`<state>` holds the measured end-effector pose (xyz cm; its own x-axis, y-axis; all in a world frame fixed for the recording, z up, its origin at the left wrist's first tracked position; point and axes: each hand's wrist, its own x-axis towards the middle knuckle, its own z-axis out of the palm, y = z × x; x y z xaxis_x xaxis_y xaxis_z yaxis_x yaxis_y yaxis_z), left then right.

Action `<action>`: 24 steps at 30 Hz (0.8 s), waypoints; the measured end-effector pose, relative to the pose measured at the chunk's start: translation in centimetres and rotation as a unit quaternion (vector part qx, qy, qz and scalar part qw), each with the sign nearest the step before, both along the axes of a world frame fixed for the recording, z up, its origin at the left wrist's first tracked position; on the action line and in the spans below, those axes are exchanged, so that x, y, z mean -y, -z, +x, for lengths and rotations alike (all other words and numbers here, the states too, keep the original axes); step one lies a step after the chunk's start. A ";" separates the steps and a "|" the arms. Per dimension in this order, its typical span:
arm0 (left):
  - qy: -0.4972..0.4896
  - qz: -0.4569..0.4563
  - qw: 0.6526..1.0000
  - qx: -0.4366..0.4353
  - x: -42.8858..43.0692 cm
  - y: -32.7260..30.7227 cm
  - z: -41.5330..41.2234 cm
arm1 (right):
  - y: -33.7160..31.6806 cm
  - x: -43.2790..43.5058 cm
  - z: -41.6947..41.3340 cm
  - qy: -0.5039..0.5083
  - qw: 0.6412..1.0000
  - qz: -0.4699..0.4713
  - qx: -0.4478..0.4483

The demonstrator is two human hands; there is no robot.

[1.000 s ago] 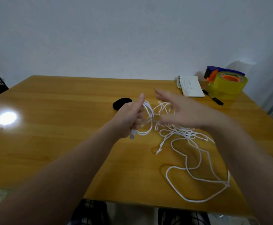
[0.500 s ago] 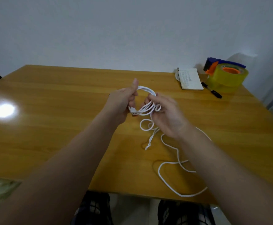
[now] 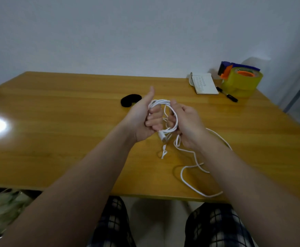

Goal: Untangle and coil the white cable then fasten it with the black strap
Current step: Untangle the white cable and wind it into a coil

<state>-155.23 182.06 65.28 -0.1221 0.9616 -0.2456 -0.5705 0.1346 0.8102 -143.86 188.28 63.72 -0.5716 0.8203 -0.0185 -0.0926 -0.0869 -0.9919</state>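
A white cable [image 3: 184, 177] is partly wound into small loops held between both hands above the middle of the wooden table [image 3: 56, 139]. My left hand [image 3: 143, 120] grips the left side of the loops, thumb raised. My right hand [image 3: 188, 125] closes on their right side. A connector end hangs just below the loops. The loose remainder trails in curves over the table toward its near edge, partly hidden under my right forearm. The black strap [image 3: 130, 100] lies on the table just behind my left hand, apart from it.
At the back right of the table sit a small white notebook [image 3: 203, 83], a black pen [image 3: 227, 95] and a yellow tape roll in a blue and orange dispenser [image 3: 241, 78]. A bright light reflection marks the table's left side. Checked trouser legs show below the near edge.
The right hand went from spread open over the tangle to closed on the loops. More cable is wound between the hands, and less lies loose on the table.
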 end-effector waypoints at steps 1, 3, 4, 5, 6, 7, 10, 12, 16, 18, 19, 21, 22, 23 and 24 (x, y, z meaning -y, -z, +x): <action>0.005 0.000 1.000 -0.024 0.4 -0.1 0.1 | 0.0 0.0 -0.1 -0.009 1.000 0.014 0.020; -0.026 -0.008 0.998 -0.061 0.8 0.0 -0.1 | -0.3 -0.4 0.1 -0.059 0.995 0.051 0.066; -0.058 -0.016 0.996 -0.067 0.8 0.2 -0.4 | -0.5 -0.6 0.4 -0.084 0.989 0.075 0.098; -0.093 -0.022 0.993 -0.064 0.9 0.3 -0.6 | -0.9 -0.7 0.8 -0.102 0.982 0.096 0.130; -0.122 -0.021 0.990 -0.060 1.0 0.4 -0.9 | -1.1 -0.9 1.1 -0.114 0.975 0.114 0.153; -0.143 -0.014 0.988 -0.054 1.1 0.4 -1.2 | -1.4 -1.1 1.4 -0.122 0.970 0.130 0.168; -0.162 0.010 0.986 -0.028 1.5 0.3 -2.5 | -1.7 -1.7 2.1 -0.106 0.961 0.181 0.182; -0.155 0.015 0.987 -0.023 2.0 0.2 -3.5 | -1.8 -2.3 2.9 -0.048 0.960 0.216 0.174; -0.084 -0.004 0.989 -0.124 3.2 0.3 -3.7 | -2.0 -3.7 4.1 0.135 0.955 0.222 0.144; -0.034 -0.012 0.984 -0.174 3.4 0.5 -2.5 | -1.8 -4.3 4.0 0.169 0.944 0.233 0.160; -0.012 -0.010 0.982 -0.188 3.4 0.6 -1.9 | -1.7 -4.4 3.8 0.169 0.939 0.247 0.168; 0.017 0.002 0.978 -0.209 3.3 0.8 -0.9 | -1.4 -4.6 3.4 0.161 0.923 0.295 0.188; 0.025 0.003 0.973 -0.228 3.2 1.0 -0.5 | -1.3 -4.7 3.2 0.163 0.911 0.319 0.205; 0.028 0.000 0.967 -0.253 3.1 1.1 -0.3 | -1.2 -4.8 3.2 0.168 0.898 0.338 0.227; 0.024 -0.006 0.960 -0.279 3.0 1.2 -0.3 | -1.1 -5.0 3.1 0.174 0.887 0.349 0.247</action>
